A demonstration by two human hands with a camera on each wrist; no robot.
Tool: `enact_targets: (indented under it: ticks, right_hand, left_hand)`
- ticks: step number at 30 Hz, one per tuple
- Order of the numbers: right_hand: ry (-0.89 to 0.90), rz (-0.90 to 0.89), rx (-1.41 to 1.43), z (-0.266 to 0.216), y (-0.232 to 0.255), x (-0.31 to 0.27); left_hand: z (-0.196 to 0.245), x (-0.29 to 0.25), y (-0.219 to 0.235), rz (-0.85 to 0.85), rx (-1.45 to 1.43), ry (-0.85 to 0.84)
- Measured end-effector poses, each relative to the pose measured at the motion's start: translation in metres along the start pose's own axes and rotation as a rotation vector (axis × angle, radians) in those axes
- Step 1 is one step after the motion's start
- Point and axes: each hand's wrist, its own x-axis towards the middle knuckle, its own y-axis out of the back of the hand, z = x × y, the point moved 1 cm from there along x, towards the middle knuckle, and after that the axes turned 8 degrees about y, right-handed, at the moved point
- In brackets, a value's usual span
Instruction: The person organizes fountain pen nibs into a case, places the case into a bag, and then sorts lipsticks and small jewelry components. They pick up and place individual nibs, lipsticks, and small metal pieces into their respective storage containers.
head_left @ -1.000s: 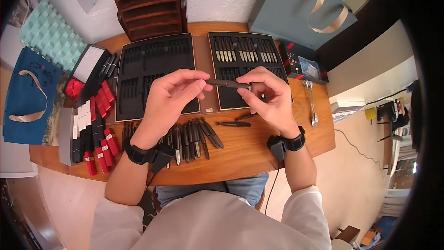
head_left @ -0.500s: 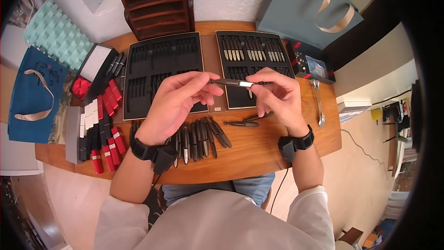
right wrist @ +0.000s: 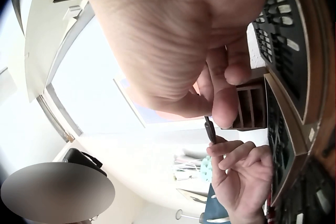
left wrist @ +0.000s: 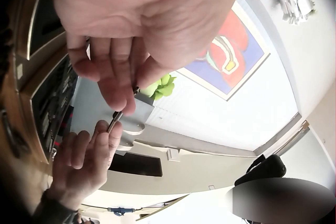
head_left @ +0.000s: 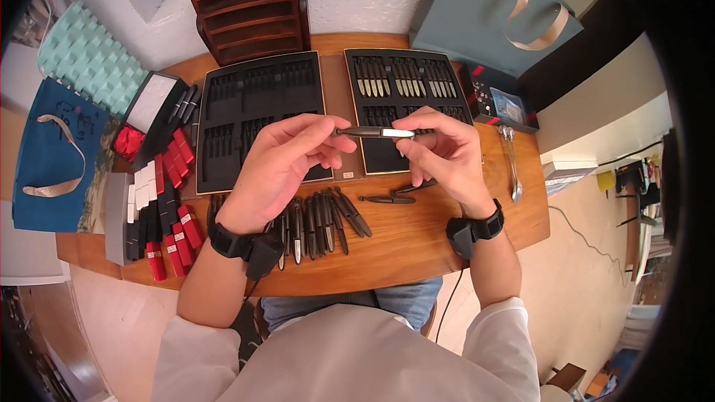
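Note:
Both hands are raised over the table, holding one slim dark pen-like stick (head_left: pixel 361 132) level between them. It has a bright silver-white section toward its right end. My left hand (head_left: pixel 287 160) pinches the dark left end between thumb and fingertips. At the silver end, my right hand (head_left: pixel 447 152) grips with thumb and index finger. In the right wrist view the dark stick (right wrist: pixel 210 129) spans the gap between the two hands. Below the left hand lies a row of similar dark sticks (head_left: pixel 320 223), some with silver faces. Another loose stick (head_left: pixel 391 199) lies under the right hand.
Two black-lined trays stand behind the hands: the left tray (head_left: pixel 261 104) has dark slots, the right tray (head_left: pixel 354 67) holds silver-tipped sticks. Red boxes (head_left: pixel 179 238) pile up at left. Metal spoons (head_left: pixel 512 164) lie at right. A wooden rack (head_left: pixel 249 15) stands behind.
The stick has turned in the fingers, so its silver-white section now shows. The left fingers have shifted along its left end. Over the last half second the hands have barely moved.

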Motion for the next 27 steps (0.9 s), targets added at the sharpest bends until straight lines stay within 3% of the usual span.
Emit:
enact_targets:
  ticks: [6,8,11,12,13,15,27]
  right_hand:
    - [0.041,-0.009,-0.087,0.003,-0.003,0.001]
    - [0.115,-0.117,-0.267,0.000,-0.005,0.001]
    - [0.141,-0.108,-0.461,-0.001,0.001,0.004]
    - [0.239,-0.046,-0.624,0.003,0.005,0.006]
    - [0.239,-0.047,-0.623,0.004,0.009,0.009]
    - [0.293,0.079,-0.921,0.004,0.018,0.012]
    - [0.242,-0.001,-0.981,0.021,0.018,0.009]
  left_hand:
    - [-0.001,0.001,-0.003,0.043,0.058,0.019]
    - [-0.003,0.002,-0.004,0.072,0.125,0.046]
    - [-0.006,0.004,-0.003,0.178,0.264,0.045]
    - [-0.006,0.004,-0.002,0.202,0.254,0.020]
    - [-0.005,0.005,-0.001,0.227,0.244,-0.006]
    - [-0.006,0.005,0.002,0.221,0.259,-0.007]
    - [-0.011,0.007,-0.008,0.188,0.382,0.028]
